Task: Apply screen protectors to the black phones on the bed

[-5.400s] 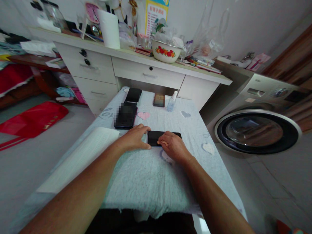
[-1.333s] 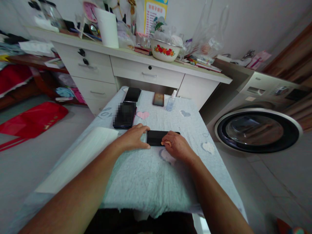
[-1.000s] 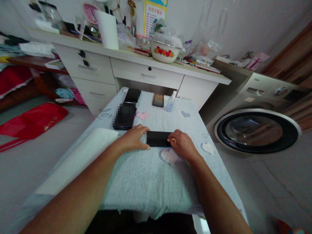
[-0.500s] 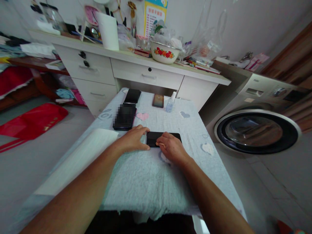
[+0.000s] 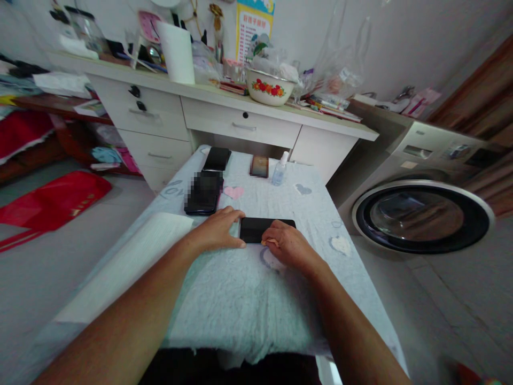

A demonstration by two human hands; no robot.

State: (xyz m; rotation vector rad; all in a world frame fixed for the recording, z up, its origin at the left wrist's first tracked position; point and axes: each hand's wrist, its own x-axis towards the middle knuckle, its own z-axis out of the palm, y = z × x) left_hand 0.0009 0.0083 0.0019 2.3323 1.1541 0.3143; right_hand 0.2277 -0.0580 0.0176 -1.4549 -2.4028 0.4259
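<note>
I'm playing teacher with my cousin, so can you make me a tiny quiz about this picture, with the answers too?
1. True or false: the clear bottle with the white top stands upright on the cloth-covered table.

2. What decorates the side of the pale bowl on the counter?
A) Blue fish
B) Red and orange flowers
C) Green stripes

3. One hand is at the end of the black phone. Which hand pinches the small orange-tan piece by the phone's near edge?

Key:
1. True.
2. B.
3. The right hand; the left hand is the one at the phone's end.
</note>
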